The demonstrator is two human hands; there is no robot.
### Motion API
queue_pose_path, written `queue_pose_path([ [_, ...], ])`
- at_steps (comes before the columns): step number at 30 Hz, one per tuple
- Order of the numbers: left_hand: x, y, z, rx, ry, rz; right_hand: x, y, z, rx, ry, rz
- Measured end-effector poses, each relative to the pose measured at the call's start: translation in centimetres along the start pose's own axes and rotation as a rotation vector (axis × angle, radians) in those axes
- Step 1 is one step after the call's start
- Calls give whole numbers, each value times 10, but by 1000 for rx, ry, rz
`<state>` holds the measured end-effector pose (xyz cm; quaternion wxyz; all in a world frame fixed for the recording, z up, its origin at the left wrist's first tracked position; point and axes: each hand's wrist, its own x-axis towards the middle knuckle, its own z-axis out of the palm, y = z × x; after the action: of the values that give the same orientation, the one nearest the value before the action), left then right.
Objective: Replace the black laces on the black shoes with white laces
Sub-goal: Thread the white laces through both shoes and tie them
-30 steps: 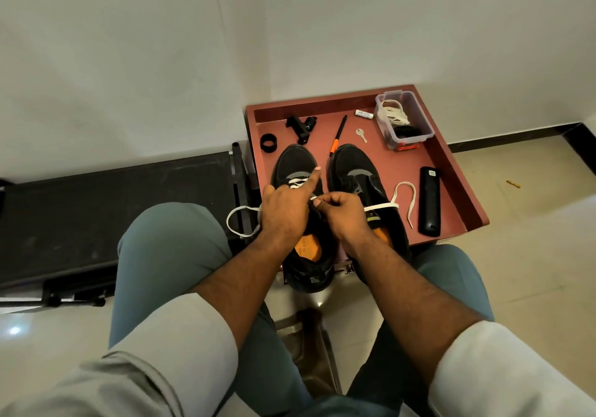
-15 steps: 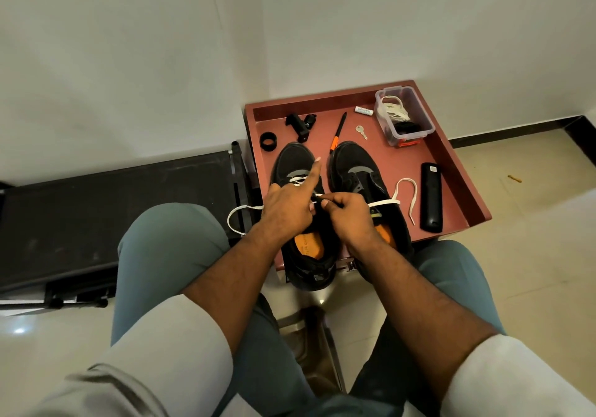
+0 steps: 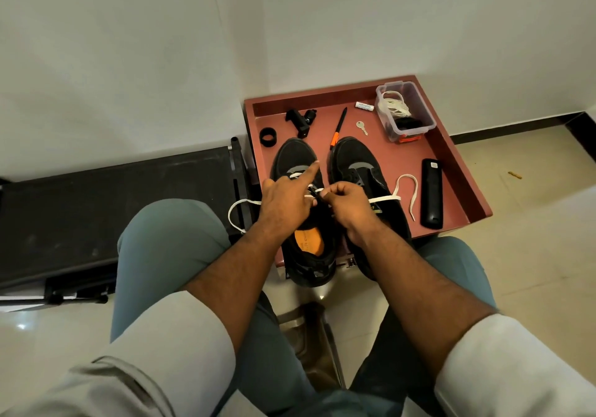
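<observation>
1. The white lace sits at the centre of the frame, threaded through the lower eyelets of the left black shoe. One end loops out to the left past the tray edge, and the other trails right across the right black shoe and curls onto the tray floor.
2. It looks flat, soft and light. It should bend freely, hold no shape and slide easily through an eyelet. The stiffer tip is probably the best place to pinch it for feeding, and holding the slack close to the eyelet should stop it twisting.
3. The right hand has its fingers curled, pinching the lace just above the tongue.
4. The left hand is at the same spot with its index finger pointing straight out over the toe. Whether its hidden thumb and other fingers pinch the lace, I cannot tell.
5. Both shoes stand side by side, heels towards the viewer, in the red tray.
6. In the frame's upper right, a clear plastic box holds more white cord. A key, an orange-and-black pen and a black remote lie around it.
</observation>
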<state>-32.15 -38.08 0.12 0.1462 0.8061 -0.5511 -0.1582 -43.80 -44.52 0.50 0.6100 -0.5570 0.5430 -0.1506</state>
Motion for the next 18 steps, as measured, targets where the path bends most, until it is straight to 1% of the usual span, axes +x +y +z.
queue_pose_path([
  [2, 0, -4, -2, 41, 12, -7, -2, -3, 3, -5, 63, -10],
  [3, -1, -6, -2, 55, 17, -11, -6, -8, 1, 49, 94, -7],
  [5, -2, -7, -2, 44, 23, -15, -12, -18, -16, 287, 186, -7],
  [7, -3, -6, -2, 19, 32, -8, -18, -28, -52, 592, 337, -37],
  [9, -4, -5, -4, 18, 29, -5, -22, -31, -96, 824, 505, -59],
  [10, -4, -5, -5, 23, 25, -7, -22, -30, -115, 888, 589, -66],
  [11, -4, -5, -6, 22, 24, -12, -22, -27, -129, 876, 673, -53],
  [12, -5, -5, -6, 13, 27, -17, -23, -23, -138, 774, 747, -18],
  [13, -5, -5, -6, 1, 32, -20, -23, -20, -141, 605, 803, 14],
  [14, -5, -5, -6, -8, 36, -22, -24, -17, -139, 408, 836, 8],
  [15, -4, -4, -6, -13, 37, -23, -24, -14, -132, 219, 830, -62],
  [16, -5, -3, -6, -17, 39, -21, -24, -13, -120, 36, 781, -175],
  [18, -6, -1, -6, -31, 58, -7, -21, -12, -89, -298, 564, -410],
])
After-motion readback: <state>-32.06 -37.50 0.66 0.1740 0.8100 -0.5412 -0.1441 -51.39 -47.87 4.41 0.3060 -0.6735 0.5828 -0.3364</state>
